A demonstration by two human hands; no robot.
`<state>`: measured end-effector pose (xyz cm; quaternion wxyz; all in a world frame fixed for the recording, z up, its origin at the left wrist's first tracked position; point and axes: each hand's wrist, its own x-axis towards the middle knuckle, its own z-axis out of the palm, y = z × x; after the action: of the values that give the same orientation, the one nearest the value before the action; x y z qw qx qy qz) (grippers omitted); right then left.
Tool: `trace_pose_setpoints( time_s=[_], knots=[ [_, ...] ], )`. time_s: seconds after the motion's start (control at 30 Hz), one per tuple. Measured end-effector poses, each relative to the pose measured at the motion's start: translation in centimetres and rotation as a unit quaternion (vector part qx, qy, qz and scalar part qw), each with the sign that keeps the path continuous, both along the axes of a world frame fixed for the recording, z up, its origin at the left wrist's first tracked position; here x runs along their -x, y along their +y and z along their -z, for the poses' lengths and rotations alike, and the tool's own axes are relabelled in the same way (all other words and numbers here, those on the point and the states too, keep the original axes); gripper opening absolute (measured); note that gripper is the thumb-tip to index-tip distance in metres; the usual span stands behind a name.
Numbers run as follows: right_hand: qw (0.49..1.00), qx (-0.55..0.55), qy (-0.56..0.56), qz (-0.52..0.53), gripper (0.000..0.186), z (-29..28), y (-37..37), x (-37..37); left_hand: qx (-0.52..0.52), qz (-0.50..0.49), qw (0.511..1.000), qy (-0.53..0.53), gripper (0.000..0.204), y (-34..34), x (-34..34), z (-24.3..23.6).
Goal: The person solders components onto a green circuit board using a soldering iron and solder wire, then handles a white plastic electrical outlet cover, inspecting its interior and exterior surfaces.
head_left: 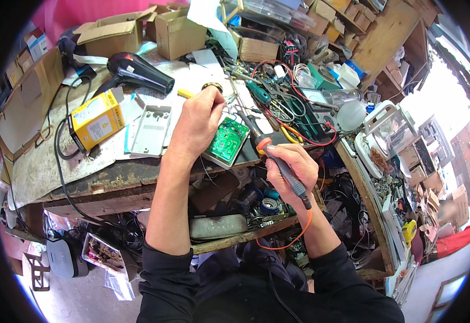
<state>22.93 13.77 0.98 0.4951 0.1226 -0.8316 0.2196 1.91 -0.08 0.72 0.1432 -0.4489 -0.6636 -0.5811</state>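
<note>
My right hand (294, 169) is wrapped round a soldering iron (284, 166) with a dark grip, a red-orange collar and an orange cord. Its tip slants up and left, close to the far edge of a green circuit board (228, 141). That board sits in a pale plastic housing (220, 160) at the bench's front edge. Just left of the board, my left hand (200, 116) is closed with its fingertips bent down; whatever they pinch is hidden. Beyond it shows a round, dark-rimmed item (211, 85). A pale plastic cover (151, 130) lies left of my left wrist.
A black hair dryer (140, 72) and a yellow box (96, 119) lie on the left. Screwdrivers, pliers and red test leads (326, 139) crowd the right, around a green-handled screwdriver (257, 92). Cardboard boxes (180, 33) line the back. Below is a cluttered open drawer (245, 237).
</note>
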Motion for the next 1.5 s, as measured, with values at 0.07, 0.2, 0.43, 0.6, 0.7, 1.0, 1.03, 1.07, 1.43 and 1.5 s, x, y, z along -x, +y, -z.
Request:
trace_pose_setpoints(
  time_s=[0.07,0.2,0.43,0.6,0.7,1.0,1.03,1.07,1.43,1.5],
  knots=[
    [1.000,-0.002,0.003,-0.001,0.039,-0.1,0.0,0.0,0.002,0.000,1.000,-0.004,0.007,0.0,0.0,0.0],
    [1.000,0.008,0.007,-0.001,0.039,-0.1,0.0,-0.1,0.004,-0.003,1.000,0.003,0.007,-0.1,-0.1,-0.1],
    [1.000,0.029,0.002,0.000,0.039,0.0,0.2,-0.5,-0.005,0.007,1.000,0.006,0.009,-0.1,0.2,0.2],
    [0.999,0.041,-0.003,0.000,0.039,-0.1,0.1,-0.8,0.009,0.003,1.000,0.028,0.011,-0.3,0.4,0.1],
    [0.999,0.041,-0.002,0.001,0.039,0.0,0.1,-1.0,0.025,0.004,1.000,0.010,0.012,-0.5,0.2,0.0],
    [0.999,0.044,0.000,0.000,0.039,-0.2,0.0,-1.3,0.053,-0.009,0.999,0.005,0.014,-0.4,0.4,0.3],
    [0.999,0.045,-0.001,0.000,0.039,-0.3,0.0,-1.4,0.049,-0.003,0.999,0.003,0.014,-0.4,0.5,0.4],
    [0.999,0.046,-0.002,0.000,0.038,-0.3,0.0,-1.4,0.048,-0.001,0.999,-0.001,0.015,-0.4,0.5,0.4],
    [0.999,0.048,0.006,0.002,0.038,-0.7,0.0,-2.0,0.068,0.009,0.997,-0.026,0.015,-0.8,0.3,0.3],
    [0.999,0.051,0.006,0.002,0.038,-0.8,-0.1,-2.1,0.055,0.023,0.997,-0.041,0.016,-0.8,0.5,0.4]
  ],
)
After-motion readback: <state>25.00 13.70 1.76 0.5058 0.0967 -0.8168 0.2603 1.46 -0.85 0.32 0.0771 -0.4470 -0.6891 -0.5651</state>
